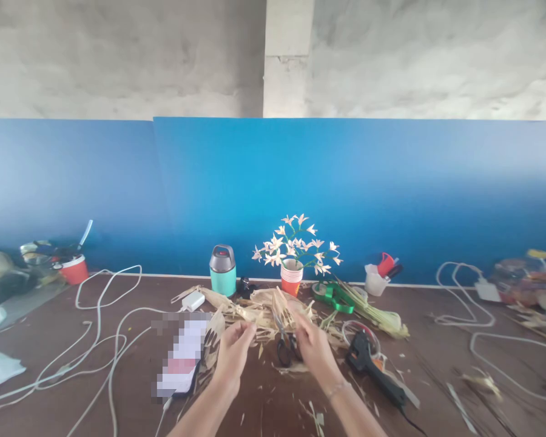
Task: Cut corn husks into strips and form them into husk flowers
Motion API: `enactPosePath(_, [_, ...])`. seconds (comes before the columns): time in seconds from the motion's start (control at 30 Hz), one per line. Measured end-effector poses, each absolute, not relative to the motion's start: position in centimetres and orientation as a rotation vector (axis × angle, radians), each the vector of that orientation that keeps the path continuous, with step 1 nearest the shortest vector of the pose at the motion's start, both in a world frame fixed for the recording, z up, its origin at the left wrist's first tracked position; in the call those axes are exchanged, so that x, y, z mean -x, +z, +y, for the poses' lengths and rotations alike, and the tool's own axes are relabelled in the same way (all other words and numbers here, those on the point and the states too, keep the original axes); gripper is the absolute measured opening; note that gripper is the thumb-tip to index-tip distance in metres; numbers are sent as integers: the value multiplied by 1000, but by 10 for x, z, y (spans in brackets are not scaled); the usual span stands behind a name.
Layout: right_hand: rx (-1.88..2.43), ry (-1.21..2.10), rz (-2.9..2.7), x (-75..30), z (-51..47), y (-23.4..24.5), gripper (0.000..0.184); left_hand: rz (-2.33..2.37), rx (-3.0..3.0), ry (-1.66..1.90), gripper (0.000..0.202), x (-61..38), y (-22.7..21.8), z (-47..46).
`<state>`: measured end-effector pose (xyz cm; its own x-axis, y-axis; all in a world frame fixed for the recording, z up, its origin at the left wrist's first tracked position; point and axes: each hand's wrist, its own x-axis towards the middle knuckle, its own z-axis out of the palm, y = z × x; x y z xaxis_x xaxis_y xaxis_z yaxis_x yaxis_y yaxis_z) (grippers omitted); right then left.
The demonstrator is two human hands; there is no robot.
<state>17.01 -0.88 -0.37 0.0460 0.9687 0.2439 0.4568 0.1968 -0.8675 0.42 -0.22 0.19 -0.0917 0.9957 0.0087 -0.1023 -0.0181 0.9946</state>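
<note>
My left hand [235, 351] is at the near edge of a pile of dry corn husks [255, 298], thumb and fingertips pinched together; whatever sits between them is too small to make out. My right hand [315, 347] reaches over the pile's right part, its fingers blurred and partly merging with the pale husks. Between both hands lies a pair of scissors [283, 352] with dark handles, beside the right hand. Behind the pile, a stack of red and white paper cups [291, 285] holds pale star-shaped flowers [295, 244] on green stems.
A black glue gun [374, 371] lies right of my right hand, near green tape [338, 300] and a husk bundle [378, 315]. Left stand a phone [184, 355], white charger [193, 301] and teal flask [222, 279]. White cables [111, 352] cross the table; a blue partition [255, 188] rises behind.
</note>
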Motion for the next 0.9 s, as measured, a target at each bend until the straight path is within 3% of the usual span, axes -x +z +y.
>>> enactPosePath(0.17, [1064,1677,-1200,-162,-22,7,75,1149,-1183,1348,30,-2,5,-1])
enactPosePath(0.23, [1048,1794,-1165,-156,-25,4,79,1131,-1226,1315,26,-2,5,-1])
enactPosePath(0.3, [1049,1778,-1140,-152,-24,0,71,1127,-1246,1290,23,-2,5,-2])
enactPosePath(0.43, [1034,1427,-1385,-150,-18,-3,41,1126,-1214,1283,22,-2,6,-3])
enactPosePath(0.5, [1045,1145,-1601,-151,-18,-2,36,1136,-1174,1284,23,-3,6,-3])
enactPosePath(0.77, [1489,311,-2129,-148,-19,-8,71,1194,-1065,1277,28,-7,2,-3])
enactPosePath(0.9, [1778,110,-1995,-161,-11,-11,70,1263,-1215,1262,29,5,-4,7])
